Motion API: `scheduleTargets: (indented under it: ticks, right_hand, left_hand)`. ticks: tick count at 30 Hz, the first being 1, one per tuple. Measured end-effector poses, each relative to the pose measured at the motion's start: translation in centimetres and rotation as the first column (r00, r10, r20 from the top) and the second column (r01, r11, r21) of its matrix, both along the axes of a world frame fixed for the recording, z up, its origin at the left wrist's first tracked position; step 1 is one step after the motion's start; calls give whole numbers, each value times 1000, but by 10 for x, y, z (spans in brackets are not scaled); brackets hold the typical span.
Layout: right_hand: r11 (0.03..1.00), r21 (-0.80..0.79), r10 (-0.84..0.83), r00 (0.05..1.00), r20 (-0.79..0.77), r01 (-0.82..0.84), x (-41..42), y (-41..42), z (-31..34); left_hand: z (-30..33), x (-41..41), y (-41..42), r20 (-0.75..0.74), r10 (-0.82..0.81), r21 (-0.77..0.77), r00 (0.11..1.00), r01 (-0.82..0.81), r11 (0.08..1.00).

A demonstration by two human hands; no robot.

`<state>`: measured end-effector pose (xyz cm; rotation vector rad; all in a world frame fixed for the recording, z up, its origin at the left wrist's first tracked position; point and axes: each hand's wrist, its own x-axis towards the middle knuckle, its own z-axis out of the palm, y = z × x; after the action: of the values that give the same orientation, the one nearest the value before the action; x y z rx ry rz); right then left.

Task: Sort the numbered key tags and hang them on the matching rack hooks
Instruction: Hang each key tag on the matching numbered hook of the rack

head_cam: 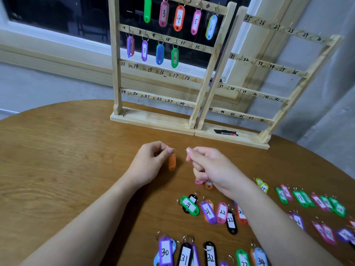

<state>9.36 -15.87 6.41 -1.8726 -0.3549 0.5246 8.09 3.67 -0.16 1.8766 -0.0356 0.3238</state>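
Now the left hand [151,162] pinches the ring of an orange tag [172,162], which hangs just below its fingertips above the table [67,150]. Beside it, the right hand [207,166] pinches a pink tag [188,157] (mostly hidden by its fingers), both before the rack [153,120].

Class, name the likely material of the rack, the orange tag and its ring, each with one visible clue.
Rack: unfinished pale wood, grain visible, numbers handwritten on it.
Orange tag: probably plastic, smooth and uniformly coloured.
Ring, pinched by the left hand: seemingly metal, thin and shiny.
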Motion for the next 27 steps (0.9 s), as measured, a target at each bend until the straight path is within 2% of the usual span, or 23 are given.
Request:
scheduleTargets:
  ticks: [10, 27]
  right_hand:
    - [997, 59, -45, 998, -38, 47, 6, -7, -7]
    - [998, 27, -56, 998, -34, 57, 10, -3, -8]
  left_hand:
    - [-4, 3, 0, -16, -34, -9, 999, 34, 999]
    - [-1, 1, -2, 35, -77, 26, 996, 76, 997]
